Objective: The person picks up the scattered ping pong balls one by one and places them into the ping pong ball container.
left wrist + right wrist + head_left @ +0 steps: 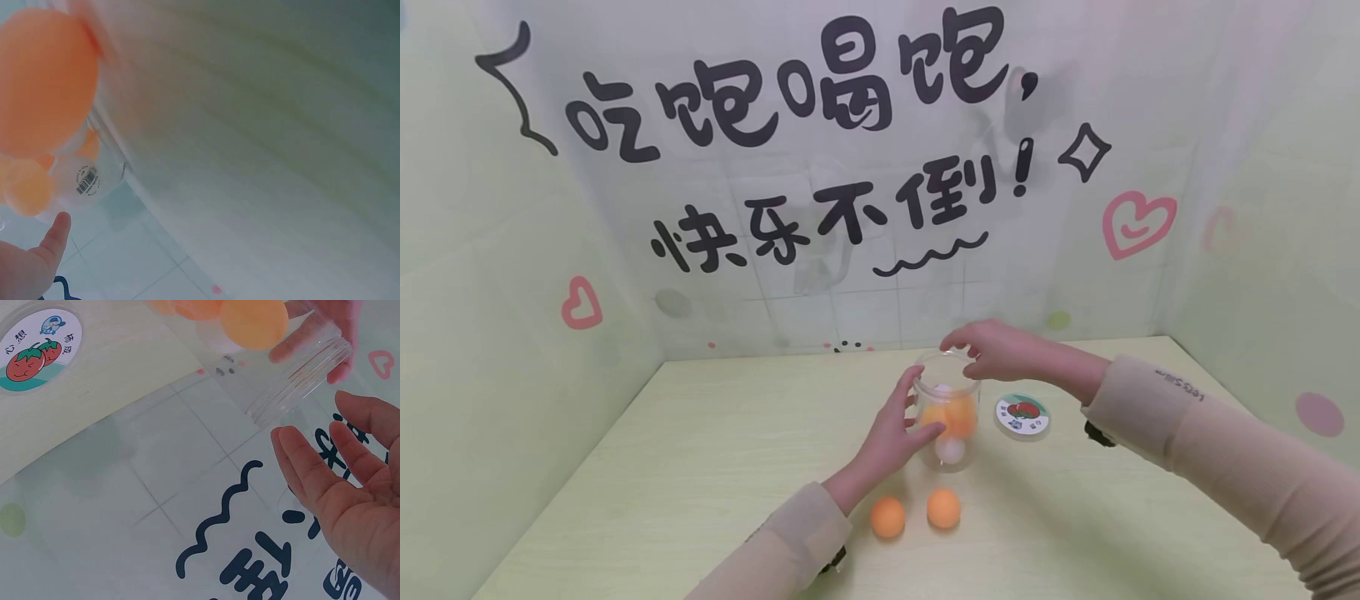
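A clear jar stands upright on the table, holding orange balls and white balls. My left hand grips its left side, thumb across the front and fingers behind. Just over the mouth, at the right, is my right hand, its fingers loosely bent with nothing between them. The right wrist view shows that hand beside the threaded neck. In the left wrist view, a white ball carries a printed barcode. Two orange balls lie on the table in front of the jar.
A round lid with a tomato picture lies flat, right of the jar. Behind the table hangs a pale curtain with large dark lettering; more curtain closes off both sides.
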The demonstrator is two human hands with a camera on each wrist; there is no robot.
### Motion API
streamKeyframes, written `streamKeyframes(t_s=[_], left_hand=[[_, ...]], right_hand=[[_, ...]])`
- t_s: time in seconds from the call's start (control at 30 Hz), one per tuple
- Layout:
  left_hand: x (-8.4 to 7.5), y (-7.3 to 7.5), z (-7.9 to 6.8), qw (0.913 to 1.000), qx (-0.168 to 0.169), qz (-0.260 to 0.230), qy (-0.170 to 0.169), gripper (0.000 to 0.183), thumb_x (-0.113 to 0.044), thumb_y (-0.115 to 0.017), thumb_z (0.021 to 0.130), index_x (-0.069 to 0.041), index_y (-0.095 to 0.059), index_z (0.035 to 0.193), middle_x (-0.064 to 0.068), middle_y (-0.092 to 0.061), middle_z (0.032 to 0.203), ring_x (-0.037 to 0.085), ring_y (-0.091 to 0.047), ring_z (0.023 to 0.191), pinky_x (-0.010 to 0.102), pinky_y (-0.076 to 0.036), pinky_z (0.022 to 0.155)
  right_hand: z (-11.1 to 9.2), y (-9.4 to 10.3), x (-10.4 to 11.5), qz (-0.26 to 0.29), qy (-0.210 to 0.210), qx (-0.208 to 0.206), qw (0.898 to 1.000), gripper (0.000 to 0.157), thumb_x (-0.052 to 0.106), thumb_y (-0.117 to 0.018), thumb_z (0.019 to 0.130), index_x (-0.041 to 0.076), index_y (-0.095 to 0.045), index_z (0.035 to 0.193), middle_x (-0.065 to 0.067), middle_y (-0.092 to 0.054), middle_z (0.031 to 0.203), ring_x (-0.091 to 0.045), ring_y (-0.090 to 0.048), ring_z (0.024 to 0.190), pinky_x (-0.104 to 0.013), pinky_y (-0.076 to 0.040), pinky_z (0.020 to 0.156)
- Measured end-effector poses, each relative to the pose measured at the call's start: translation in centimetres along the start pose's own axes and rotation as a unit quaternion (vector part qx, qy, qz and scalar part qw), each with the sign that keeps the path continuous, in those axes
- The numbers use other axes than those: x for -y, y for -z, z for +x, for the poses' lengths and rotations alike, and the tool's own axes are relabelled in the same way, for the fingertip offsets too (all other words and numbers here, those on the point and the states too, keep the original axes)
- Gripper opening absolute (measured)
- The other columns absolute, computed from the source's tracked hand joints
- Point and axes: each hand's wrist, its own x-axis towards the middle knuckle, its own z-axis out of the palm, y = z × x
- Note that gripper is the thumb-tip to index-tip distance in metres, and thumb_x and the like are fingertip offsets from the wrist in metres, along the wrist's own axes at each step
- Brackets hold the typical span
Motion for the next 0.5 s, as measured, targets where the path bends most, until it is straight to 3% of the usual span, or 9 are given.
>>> streamKeyframes(t_s=[0.5], left_hand=[[-0.1, 0.0, -0.1, 1.0, -0.001, 0.0, 0.004, 0.076, -0.016, -0.069, 0.082, -0.02, -0.022, 0.142, 0.009, -0.028, 0.147, 0.036, -0.043, 0.123, 0.045, -0.046, 0.092]], right_hand=[[-2.2, 0.4, 0.6, 0.039, 0.004, -0.023, 0.999, 0.038, -0.003, -0.061, 0.081, -0.002, -0.056, 0.118, -0.017, -0.059, 0.115, -0.031, -0.059, 0.096, -0.036, -0.053, 0.081]])
